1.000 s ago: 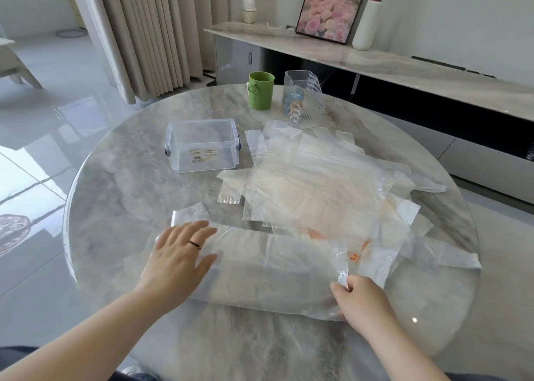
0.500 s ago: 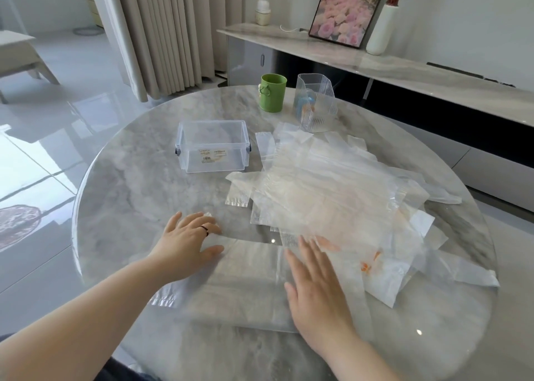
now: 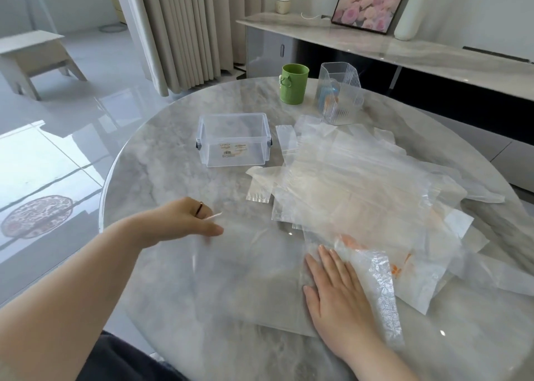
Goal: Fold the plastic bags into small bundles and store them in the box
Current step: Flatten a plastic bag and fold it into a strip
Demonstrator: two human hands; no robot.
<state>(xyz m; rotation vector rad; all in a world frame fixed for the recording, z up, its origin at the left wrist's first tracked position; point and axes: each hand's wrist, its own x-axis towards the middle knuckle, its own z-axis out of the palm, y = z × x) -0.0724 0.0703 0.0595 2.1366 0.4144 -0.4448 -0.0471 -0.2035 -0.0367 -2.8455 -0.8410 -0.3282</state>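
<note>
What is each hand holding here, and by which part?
The left hand pinches the clear plastic bag by its left end. The right hand grips nothing; it lies flat on the bag's right part.

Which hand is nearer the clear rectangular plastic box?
Left. The left hand is nearside of the clear rectangular plastic box; the right hand lies farther off, to the near right.

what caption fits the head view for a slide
Right hand presses a clear plastic bag flat on the table; left hand pinches its edge.
</note>
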